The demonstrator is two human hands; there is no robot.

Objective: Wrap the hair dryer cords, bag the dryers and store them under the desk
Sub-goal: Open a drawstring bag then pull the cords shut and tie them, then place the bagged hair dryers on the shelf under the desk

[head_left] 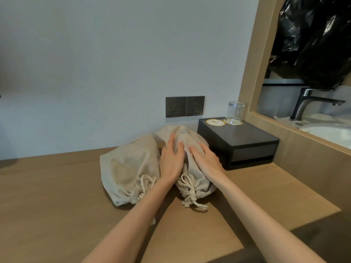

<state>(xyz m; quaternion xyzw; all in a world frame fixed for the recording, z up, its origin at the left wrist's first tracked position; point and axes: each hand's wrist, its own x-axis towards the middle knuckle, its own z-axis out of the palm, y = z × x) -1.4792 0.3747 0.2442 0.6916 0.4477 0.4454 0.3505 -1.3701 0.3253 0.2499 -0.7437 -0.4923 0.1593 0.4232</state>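
Note:
Two beige cloth drawstring bags lie side by side on the wooden desk point(57, 196), both drawn closed with knotted cords toward me. The left bag point(127, 168) lies free. My left hand point(171, 160) and my right hand point(206, 160) rest on either side of the right bag point(185, 137), fingers spread and pressing its cloth. The dryers themselves are hidden inside the bags.
A black box point(239, 143) stands just right of the bags, with a coaster point(215, 122) and an upturned glass point(235, 112) on top. A double wall socket point(184, 106) is behind. A wooden frame point(252, 73) at right borders a sink with a tap point(311, 103).

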